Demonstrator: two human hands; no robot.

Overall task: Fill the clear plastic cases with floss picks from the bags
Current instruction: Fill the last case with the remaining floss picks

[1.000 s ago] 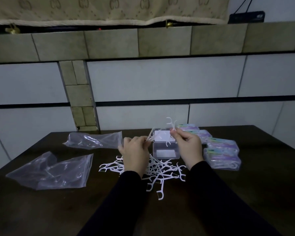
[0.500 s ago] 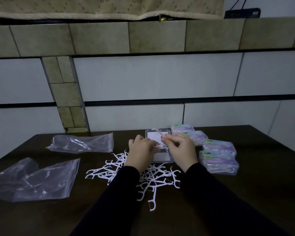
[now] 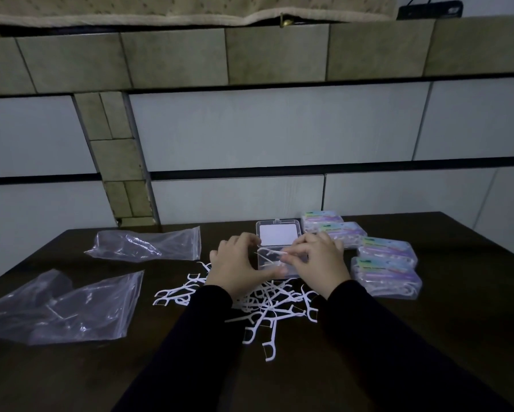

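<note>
Loading is under way at centre frame: your right hand [image 3: 318, 260] pinches a floss pick [image 3: 275, 251] over the open clear plastic case [image 3: 275, 257], lid folded back toward the wall, while your left hand [image 3: 238, 264] curls round the case's left edge to steady it. Lay each pick flat and parallel, heads the same way, so the lid will likely close. Loose picks [image 3: 267, 304] heaped just below the case remain; finished cases [image 3: 383, 269] sit at right, emptied bags [image 3: 56, 304] at left.

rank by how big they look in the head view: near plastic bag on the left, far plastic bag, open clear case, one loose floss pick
1. near plastic bag, though nearness inflates it
2. far plastic bag
3. open clear case
4. loose floss pick
</note>
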